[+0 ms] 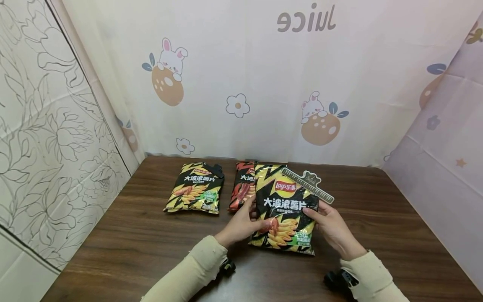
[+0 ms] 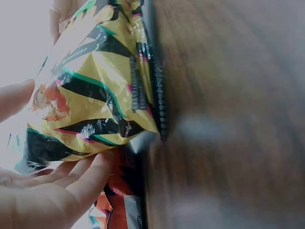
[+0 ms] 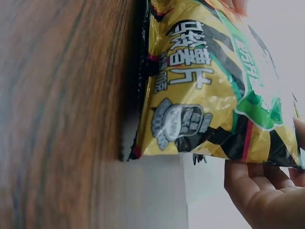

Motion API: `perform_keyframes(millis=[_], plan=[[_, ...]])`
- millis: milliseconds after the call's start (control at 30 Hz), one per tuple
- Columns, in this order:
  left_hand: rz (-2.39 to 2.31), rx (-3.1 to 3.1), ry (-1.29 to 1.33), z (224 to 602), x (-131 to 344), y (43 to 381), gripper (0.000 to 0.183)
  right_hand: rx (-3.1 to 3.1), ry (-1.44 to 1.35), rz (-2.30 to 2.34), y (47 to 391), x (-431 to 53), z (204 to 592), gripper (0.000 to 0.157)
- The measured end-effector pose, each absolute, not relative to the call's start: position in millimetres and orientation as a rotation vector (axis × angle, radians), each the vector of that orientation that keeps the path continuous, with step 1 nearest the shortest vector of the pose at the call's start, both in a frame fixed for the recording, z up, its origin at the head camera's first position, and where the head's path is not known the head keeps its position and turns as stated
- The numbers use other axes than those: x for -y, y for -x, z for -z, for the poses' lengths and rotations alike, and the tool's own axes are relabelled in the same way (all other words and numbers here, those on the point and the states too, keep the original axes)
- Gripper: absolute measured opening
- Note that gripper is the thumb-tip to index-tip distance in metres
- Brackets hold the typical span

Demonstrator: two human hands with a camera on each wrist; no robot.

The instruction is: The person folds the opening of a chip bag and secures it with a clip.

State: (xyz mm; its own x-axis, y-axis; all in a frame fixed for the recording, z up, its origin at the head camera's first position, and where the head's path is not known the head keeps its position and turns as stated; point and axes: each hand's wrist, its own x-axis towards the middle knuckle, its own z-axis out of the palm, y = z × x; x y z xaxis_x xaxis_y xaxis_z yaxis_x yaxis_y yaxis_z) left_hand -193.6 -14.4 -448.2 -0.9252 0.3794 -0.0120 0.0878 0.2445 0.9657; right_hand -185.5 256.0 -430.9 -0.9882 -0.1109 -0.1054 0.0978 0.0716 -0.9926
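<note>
Both hands hold a yellow-and-black bag of potato chips [image 1: 281,209] by its sides, front facing up. The left hand [image 1: 243,224] grips its left edge, thumb on the front and fingers behind, as the left wrist view also shows. At the right edge, the right hand [image 1: 332,226] pinches the bag with its thumb on the front. A long pale-rimmed bag clip [image 1: 307,184] lies slanted across the bag's upper right corner. The bag's bottom edge is close to the tabletop; whether it touches cannot be told.
Behind the held bag lies a red chip bag [image 1: 241,191], partly hidden. Further left, another yellow-and-black chip bag [image 1: 196,188] has a black clip [image 1: 214,170] at its upper right corner. All are on a brown wooden table [image 1: 143,251], with a printed curtain [image 1: 241,75] behind.
</note>
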Motion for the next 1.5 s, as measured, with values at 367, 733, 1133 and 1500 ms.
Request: perform_keyframes(millis=[367, 733, 1133, 1500], plan=[[-1.69, -2.243, -0.531, 452.5, 9.9, 188.7, 0.084, -2.134, 0.021, 2.11, 185.1, -273.7, 431.8, 0.03], [-1.647, -2.263, -0.584, 449.8, 1.0, 181.3, 0.079, -2.085, 0.028, 2.18, 186.0, -289.4, 431.0, 0.024], [-1.633, -2.2, -0.623, 446.8, -16.6, 184.8, 0.081, -2.068, -0.017, 2.233, 191.5, -306.0, 430.7, 0.035], [-1.596, -2.154, -0.652, 445.9, -29.6, 188.3, 0.083, -2.07, -0.03, 2.281, 193.3, -320.1, 431.1, 0.03]])
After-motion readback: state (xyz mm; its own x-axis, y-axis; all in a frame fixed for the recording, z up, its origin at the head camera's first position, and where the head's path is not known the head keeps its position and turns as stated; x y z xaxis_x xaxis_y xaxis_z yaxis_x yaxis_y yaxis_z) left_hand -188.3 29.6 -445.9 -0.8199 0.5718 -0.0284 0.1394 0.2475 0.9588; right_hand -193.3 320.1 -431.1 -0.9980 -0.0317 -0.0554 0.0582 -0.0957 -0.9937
